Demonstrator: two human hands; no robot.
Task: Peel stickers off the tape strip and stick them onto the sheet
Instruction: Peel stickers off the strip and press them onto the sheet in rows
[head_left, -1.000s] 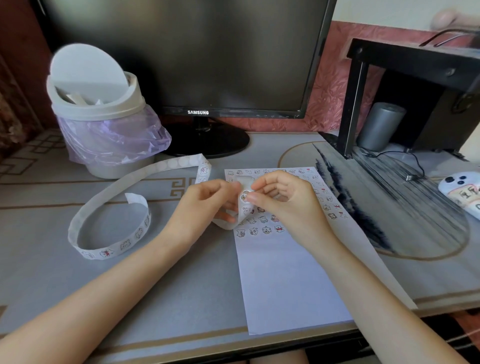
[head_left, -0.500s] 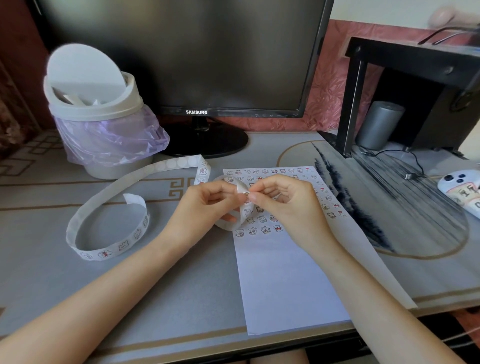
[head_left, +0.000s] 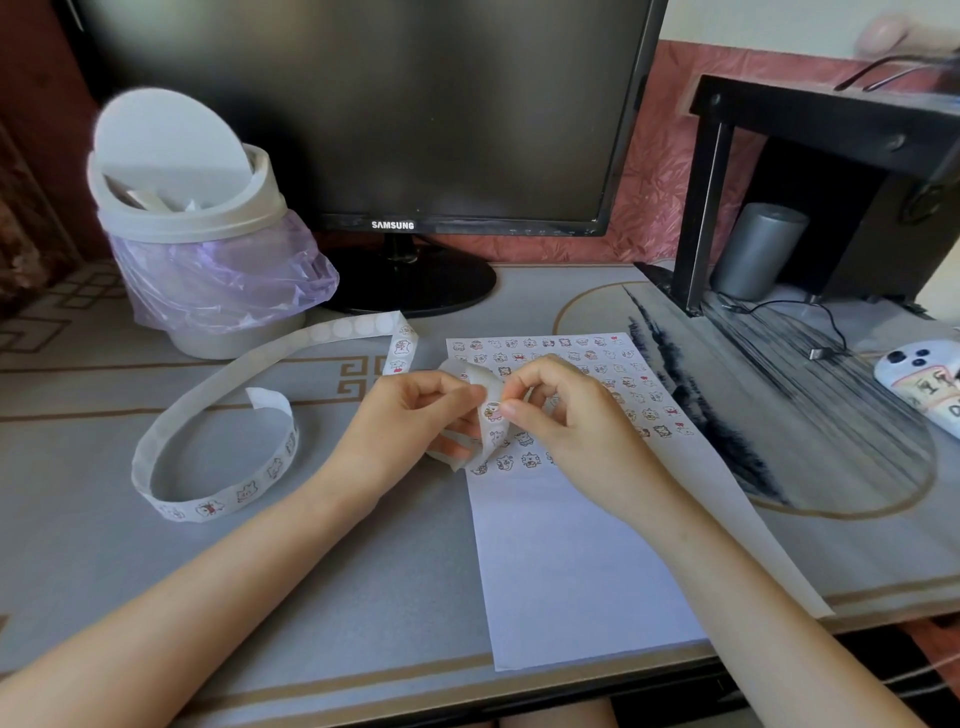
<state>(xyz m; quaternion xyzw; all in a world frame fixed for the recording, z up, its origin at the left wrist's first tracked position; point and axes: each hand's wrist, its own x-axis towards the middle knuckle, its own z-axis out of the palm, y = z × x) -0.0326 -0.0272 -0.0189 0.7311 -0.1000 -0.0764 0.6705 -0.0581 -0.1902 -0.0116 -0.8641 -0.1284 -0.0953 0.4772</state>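
A long white tape strip (head_left: 218, 387) with small cartoon stickers loops across the desk on the left and runs up to my hands. My left hand (head_left: 410, 426) grips a bent section of the strip above the sheet's left edge. My right hand (head_left: 566, 415) pinches a small sticker (head_left: 492, 412) on that section with thumb and forefinger. Beneath both hands lies the white sheet (head_left: 566, 566); its upper half is covered with rows of stuck stickers, its lower half is bare.
A white swing-lid bin (head_left: 192, 228) with a purple liner stands at the back left. A Samsung monitor (head_left: 374, 114) stands behind the sheet. A black shelf (head_left: 831, 130) with a grey cylinder (head_left: 756, 249), a cable and a white phone (head_left: 919, 379) is on the right.
My hands stay together over the sheet's top. The fold of strip between them has shifted slightly, and my right thumb and forefinger now pinch at a sticker on it.
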